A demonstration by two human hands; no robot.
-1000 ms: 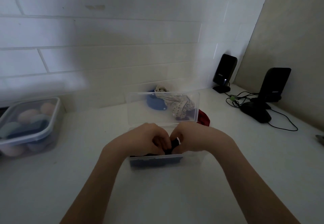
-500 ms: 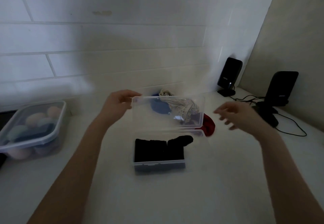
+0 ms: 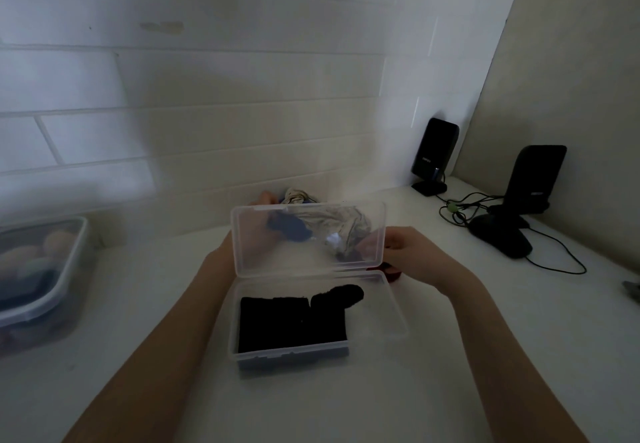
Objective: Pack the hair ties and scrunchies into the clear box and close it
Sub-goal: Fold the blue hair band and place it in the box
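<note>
Reaching behind the lid, both hands now.

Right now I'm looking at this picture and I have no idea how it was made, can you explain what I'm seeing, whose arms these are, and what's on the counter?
There is no machine here. The camera is worn on a person's head and looks forward and down, so the two bare arms are the wearer's own.

On the white counter stands a clear box with its hinged lid raised. Black hair ties fill its left part.

Both hands reach behind the lid. The left hand shows mostly through the plastic, near a blue scrunchie and a pale one. The right hand is beside the lid's right edge, above a red scrunchie. Whether either hand grips anything is blurred.

At the left is a lidded container of rounded pastel things. At the right stand two black speakers with cables.
</note>
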